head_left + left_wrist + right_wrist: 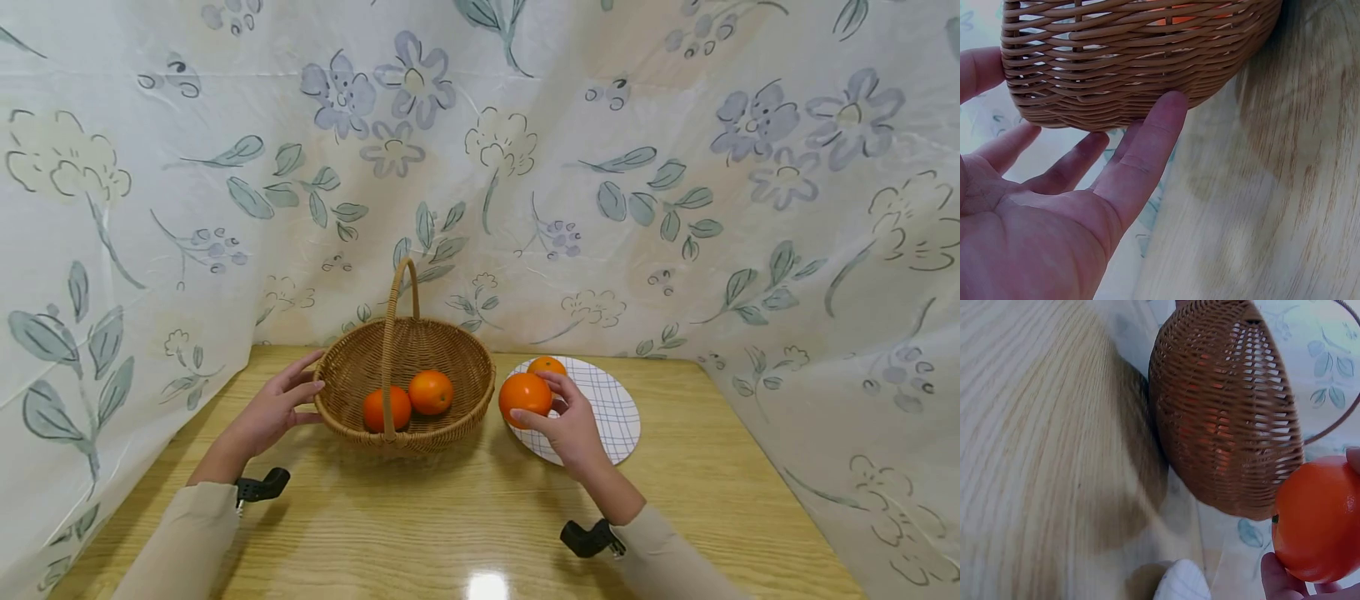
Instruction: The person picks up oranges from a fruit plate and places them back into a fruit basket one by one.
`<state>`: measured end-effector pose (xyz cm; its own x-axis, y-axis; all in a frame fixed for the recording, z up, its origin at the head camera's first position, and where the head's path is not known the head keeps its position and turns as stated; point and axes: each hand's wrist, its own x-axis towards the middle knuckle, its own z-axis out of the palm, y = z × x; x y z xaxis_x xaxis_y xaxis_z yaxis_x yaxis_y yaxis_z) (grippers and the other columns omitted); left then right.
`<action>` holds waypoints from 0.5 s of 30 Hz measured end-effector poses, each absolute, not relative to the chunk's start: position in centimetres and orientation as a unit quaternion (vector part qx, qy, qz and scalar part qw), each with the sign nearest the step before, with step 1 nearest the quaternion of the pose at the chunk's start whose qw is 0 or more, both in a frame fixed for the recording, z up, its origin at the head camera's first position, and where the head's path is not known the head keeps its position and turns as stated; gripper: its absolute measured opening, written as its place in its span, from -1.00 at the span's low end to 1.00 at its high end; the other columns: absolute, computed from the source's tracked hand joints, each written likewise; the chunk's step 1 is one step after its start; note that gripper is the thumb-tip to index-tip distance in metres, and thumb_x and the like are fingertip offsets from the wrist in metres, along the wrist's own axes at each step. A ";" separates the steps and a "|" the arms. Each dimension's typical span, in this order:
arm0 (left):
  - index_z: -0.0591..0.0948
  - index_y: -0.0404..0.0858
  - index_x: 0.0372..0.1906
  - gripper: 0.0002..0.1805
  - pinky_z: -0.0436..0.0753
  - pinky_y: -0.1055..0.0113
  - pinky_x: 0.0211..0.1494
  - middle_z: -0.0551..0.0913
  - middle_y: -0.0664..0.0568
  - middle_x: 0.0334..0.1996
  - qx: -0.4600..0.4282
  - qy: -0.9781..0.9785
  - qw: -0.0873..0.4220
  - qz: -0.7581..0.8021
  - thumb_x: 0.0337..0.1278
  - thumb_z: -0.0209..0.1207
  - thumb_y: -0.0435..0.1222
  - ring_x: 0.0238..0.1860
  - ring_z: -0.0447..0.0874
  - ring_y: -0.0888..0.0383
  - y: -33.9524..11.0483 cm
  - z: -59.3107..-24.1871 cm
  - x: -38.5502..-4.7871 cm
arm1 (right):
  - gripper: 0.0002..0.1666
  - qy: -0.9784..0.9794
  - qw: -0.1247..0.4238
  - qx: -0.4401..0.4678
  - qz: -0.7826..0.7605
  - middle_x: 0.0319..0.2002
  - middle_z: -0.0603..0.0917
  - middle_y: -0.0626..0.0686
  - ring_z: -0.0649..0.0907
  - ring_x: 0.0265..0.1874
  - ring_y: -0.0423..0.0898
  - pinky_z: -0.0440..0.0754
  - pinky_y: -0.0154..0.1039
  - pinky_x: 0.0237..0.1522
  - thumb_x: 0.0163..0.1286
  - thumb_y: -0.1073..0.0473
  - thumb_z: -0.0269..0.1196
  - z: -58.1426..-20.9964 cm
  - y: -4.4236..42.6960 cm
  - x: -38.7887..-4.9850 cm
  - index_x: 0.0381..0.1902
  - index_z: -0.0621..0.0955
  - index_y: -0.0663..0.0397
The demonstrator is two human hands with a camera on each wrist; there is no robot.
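Note:
A brown wicker basket point(442, 433) with a tall handle holds an orange point(390, 410) and another orange point(431, 392). My left hand point(273, 408) touches the basket's left side with spread, mostly straight fingers; in the left wrist view its fingertips point(1169, 109) lie against the weave. My right hand point(573, 425) grips a third orange point(523, 396) between thumb and fingers, above the left part of a white checked plate point(611, 408). Behind it, one more orange point(546, 365) rests on the plate, partly hidden. In the right wrist view the gripped orange point(1319, 519) appears near the basket point(1222, 412).
Everything stands on a light wooden table point(420, 525). A floral curtain point(525, 208) hangs behind the table and at both sides. The basket's handle point(389, 350) arches up between the basket's near and far rims. Black wrist mounts point(262, 485) sit on both forearms.

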<state>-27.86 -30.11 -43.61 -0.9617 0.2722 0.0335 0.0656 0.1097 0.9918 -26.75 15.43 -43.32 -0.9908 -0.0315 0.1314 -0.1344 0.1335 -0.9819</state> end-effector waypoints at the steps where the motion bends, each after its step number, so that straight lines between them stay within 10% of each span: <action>1: -0.11 -0.09 0.69 -0.21 0.76 0.07 0.09 0.02 -0.44 0.55 0.114 0.741 0.079 0.657 0.61 0.00 -0.14 0.25 0.53 -0.07 -30.1 -43.6 -27.9 | -0.17 -0.751 0.039 0.060 0.656 0.30 0.52 0.14 0.62 0.10 0.07 0.71 -0.20 0.00 0.12 0.23 0.58 -43.1 15.4 -26.7 0.35 0.51 -0.05; 15: -0.10 -0.09 0.69 -0.24 0.77 0.12 0.07 0.02 -0.46 0.54 0.120 0.739 0.081 0.658 0.63 -0.02 -0.15 0.22 0.57 0.02 -30.2 -43.3 -28.0 | -0.14 -0.742 0.007 0.095 0.663 0.34 0.46 0.10 0.64 0.16 0.16 0.75 -0.14 0.03 0.15 0.22 0.57 -41.0 14.0 -26.5 0.39 0.48 -0.08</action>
